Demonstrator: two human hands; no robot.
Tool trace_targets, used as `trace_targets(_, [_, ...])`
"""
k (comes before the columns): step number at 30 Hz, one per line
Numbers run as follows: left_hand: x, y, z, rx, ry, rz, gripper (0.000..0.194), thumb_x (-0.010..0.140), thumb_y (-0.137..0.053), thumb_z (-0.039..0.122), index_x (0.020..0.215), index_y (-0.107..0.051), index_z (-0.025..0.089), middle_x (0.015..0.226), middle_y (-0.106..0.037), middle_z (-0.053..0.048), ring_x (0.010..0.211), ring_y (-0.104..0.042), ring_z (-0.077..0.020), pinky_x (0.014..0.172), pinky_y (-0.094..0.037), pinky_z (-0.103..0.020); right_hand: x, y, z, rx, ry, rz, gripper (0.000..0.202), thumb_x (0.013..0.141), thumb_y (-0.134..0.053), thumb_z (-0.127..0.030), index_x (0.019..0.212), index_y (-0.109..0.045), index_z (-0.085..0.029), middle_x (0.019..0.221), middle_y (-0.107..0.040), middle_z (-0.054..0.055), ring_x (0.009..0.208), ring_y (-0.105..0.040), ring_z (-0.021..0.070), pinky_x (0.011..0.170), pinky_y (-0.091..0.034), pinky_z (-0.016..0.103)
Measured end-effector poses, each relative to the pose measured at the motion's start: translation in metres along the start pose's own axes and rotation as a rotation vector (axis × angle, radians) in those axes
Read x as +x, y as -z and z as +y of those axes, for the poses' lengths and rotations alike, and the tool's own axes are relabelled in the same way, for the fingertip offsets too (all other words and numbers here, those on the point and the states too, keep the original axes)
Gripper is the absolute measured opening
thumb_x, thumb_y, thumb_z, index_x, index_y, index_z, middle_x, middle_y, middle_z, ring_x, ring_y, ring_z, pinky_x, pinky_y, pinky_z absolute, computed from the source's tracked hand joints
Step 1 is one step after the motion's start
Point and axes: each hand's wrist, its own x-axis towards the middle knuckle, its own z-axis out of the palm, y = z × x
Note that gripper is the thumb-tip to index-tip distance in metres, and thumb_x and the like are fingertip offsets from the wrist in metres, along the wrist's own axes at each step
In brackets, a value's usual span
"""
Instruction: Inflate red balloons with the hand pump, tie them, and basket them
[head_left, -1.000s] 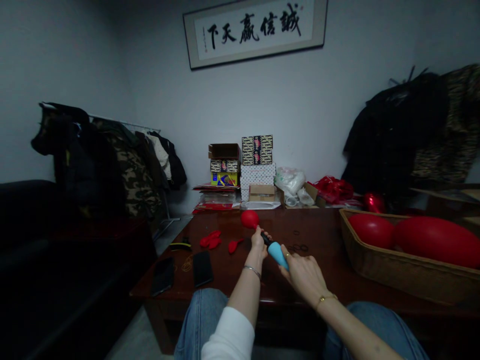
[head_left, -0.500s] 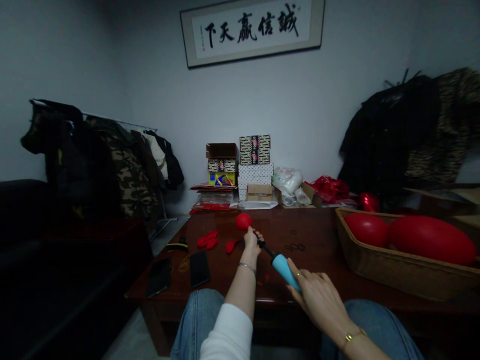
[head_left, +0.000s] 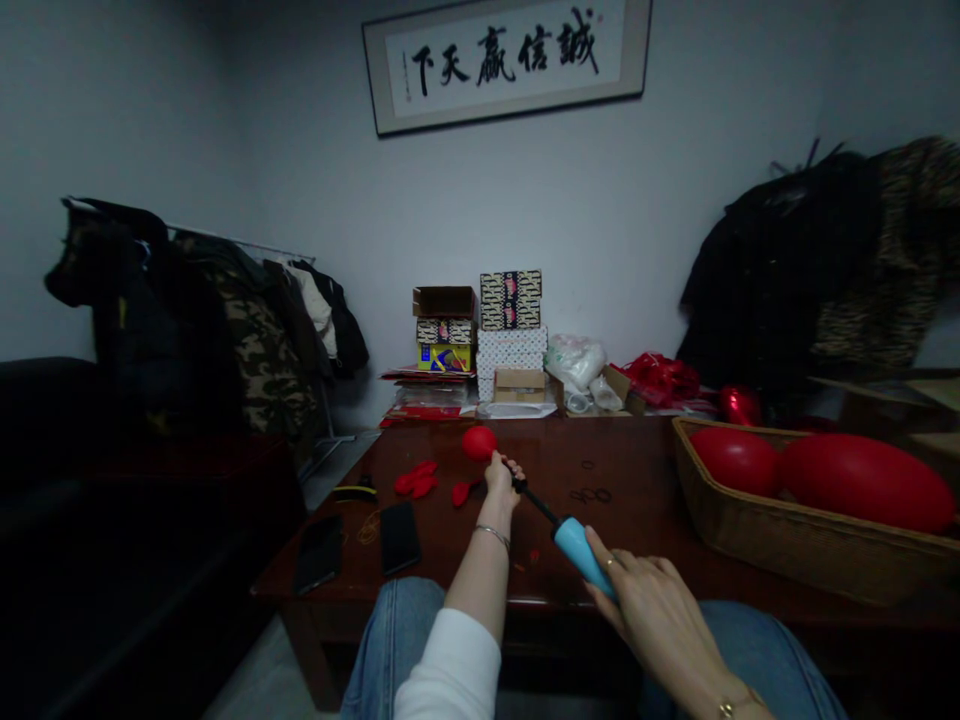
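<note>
A small, partly inflated red balloon sits at the black end of a hand balloon pump. My left hand is closed around that black end, pinching the balloon's neck against it. My right hand is wrapped round the pump's light-blue body, lower and to the right. Between the hands a length of black shaft shows. Left of my left hand, a limp red balloon lies on the wooden table, with a bunch of limp red balloons beyond it.
A wicker basket with large red balloons stands at the right. Dark rings lie mid-table. At the left are two dark flat phone-like things, yellow bands and a yellow-edged tool. Boxes are stacked behind.
My right hand has drawn the blue pump body down and to the right, so more black shaft shows. The balloon has shifted slightly left, while my left hand keeps its grip.
</note>
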Motion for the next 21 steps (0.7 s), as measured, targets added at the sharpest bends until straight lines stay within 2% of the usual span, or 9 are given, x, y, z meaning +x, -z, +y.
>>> trace_targets(9, [-0.013,-0.004,-0.017,0.047,0.03,-0.043,0.029,0.091,-0.04,0.035,0.067,-0.038,0.019,0.048,-0.036,0.006,0.035,-0.033,-0.0059,0.036,-0.025,-0.017,0.043,0.002,-0.016,-0.058,-0.038,-0.118,0.046,0.087,-0.047,-0.031,0.131,-0.043,-0.018,0.081,-0.065,0.006,0.073,-0.06,0.018,0.069,-0.032,0.033])
trace_targets(13, [-0.011,0.0,-0.022,0.106,-0.012,-0.03,0.028,0.09,-0.04,0.035,0.067,-0.038,0.019,0.047,-0.036,0.006,0.034,-0.035,-0.0071,0.037,-0.029,-0.019,0.056,-0.001,-0.023,-0.069,-0.054,-0.132,0.044,0.088,-0.046,-0.031,0.13,-0.044,-0.017,0.082,-0.066,0.007,0.073,-0.061,0.0185,0.068,-0.031,0.032])
trace_targets(17, [-0.007,0.005,-0.021,0.123,-0.035,-0.015,0.028,0.092,-0.037,0.033,0.067,-0.038,0.019,0.046,-0.036,0.006,0.034,-0.034,-0.007,0.037,-0.027,-0.019,0.053,-0.004,-0.027,-0.069,-0.043,-0.125,0.045,0.088,-0.046,-0.031,0.13,-0.043,-0.016,0.084,-0.066,0.008,0.074,-0.061,0.0187,0.069,-0.032,0.033])
trace_targets(21, [-0.004,0.009,-0.016,0.094,-0.012,-0.024,0.029,0.092,-0.037,0.034,0.067,-0.037,0.019,0.047,-0.035,0.007,0.033,-0.032,-0.006,0.036,-0.024,-0.017,0.037,-0.007,-0.021,-0.051,-0.007,-0.089,0.047,0.088,-0.047,-0.031,0.131,-0.042,-0.016,0.083,-0.065,0.007,0.076,-0.06,0.0196,0.069,-0.034,0.033])
